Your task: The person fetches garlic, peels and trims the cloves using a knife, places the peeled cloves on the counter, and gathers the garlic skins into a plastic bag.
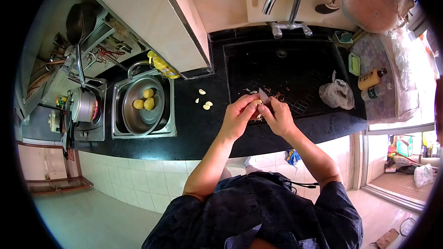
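Over the sink's front edge, the left hand grips a small garlic clove while the right hand clasps a knife, peeling; several peeled cloves lie on the counter, this one unfinished.

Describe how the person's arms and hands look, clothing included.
Both forearms are bare, as are the left hand and right hand: no gloves, and no rings or watch that I can make out. Short dark patterned sleeves end near the elbows. A thin black cable lies across the shirt.
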Demonstrator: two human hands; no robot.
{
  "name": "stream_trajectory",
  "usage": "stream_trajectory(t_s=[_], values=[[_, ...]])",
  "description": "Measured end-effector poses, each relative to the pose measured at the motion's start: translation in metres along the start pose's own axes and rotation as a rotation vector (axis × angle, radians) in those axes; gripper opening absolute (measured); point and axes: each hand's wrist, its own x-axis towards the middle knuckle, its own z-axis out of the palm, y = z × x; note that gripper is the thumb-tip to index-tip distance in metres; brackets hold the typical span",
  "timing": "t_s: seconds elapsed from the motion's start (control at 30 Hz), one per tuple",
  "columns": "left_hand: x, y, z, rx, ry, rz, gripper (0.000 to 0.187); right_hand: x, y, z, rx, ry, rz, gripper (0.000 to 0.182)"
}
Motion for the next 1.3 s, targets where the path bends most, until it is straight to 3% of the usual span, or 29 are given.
stream_trajectory(t_s=[0.37,0.5,0.6,0.7,0.8,0.93,1.0,1.1,1.3], values=[[-0.001,0.004,0.005,0.138,-0.042,0.074,0.025,0.005,-0.003,0.0,0.243,0.01,0.051,0.038],[-0.005,0.006,0.014,0.235,0.023,0.082,0.024,0.005,-0.001,-0.006,0.012,0.004,-0.017,0.037],[-0.006,-0.001,0.016,0.171,0.057,0.112,0.021,0.006,0.001,-0.004,-0.045,0.063,-0.066,0.036],[-0.004,-0.005,0.005,-0.132,0.043,-0.116,0.018,0.004,0.009,0.0,-0.127,0.103,-0.118,0.034],[-0.003,-0.009,0.005,-0.185,0.06,-0.105,0.017,0.002,0.004,0.0,-0.184,0.102,-0.136,0.032],[-0.001,-0.012,0.01,-0.199,0.261,-0.034,0.019,-0.005,-0.007,-0.003,-0.142,-0.018,-0.29,0.03],[-0.001,-0.009,0.008,-0.224,0.306,-0.025,0.02,-0.006,-0.008,-0.001,-0.093,0.008,-0.201,0.028],[-0.007,-0.003,0.003,-0.186,0.197,-0.024,0.023,0.004,-0.011,-0.009,-0.101,0.04,-0.059,0.028],[-0.011,0.002,0.004,-0.059,0.104,-0.045,0.029,0.006,-0.005,-0.005,-0.046,0.01,-0.114,0.035]])
